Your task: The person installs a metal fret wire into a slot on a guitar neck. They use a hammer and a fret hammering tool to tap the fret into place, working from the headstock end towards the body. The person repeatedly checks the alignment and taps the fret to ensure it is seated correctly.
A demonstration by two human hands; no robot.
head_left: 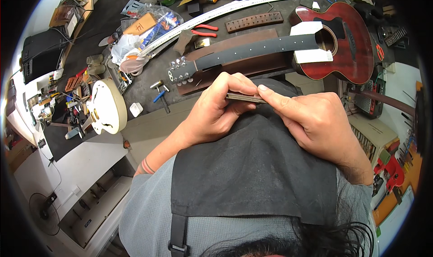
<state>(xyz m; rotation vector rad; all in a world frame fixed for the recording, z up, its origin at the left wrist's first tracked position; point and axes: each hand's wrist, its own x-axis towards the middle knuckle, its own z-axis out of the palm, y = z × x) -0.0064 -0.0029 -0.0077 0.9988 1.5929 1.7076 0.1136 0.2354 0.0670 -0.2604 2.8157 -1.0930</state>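
In front of my black apron, my left hand is closed around a thin stack of narrow flat strips, whose layered edges face up. My right hand pinches the right end of that stack, with fingertips close to the left hand's. What the strips are made of is hard to tell. Just beyond lies a dark red acoustic guitar, its headstock at the left. White sheets flank the end of its dark, dotted fingerboard, near the sound hole.
A small blue-handled hammer lies near the bench edge, beside a white cup. Red-handled pliers, a holed wooden block and a long white strip lie farther back. A cream guitar body stands left.
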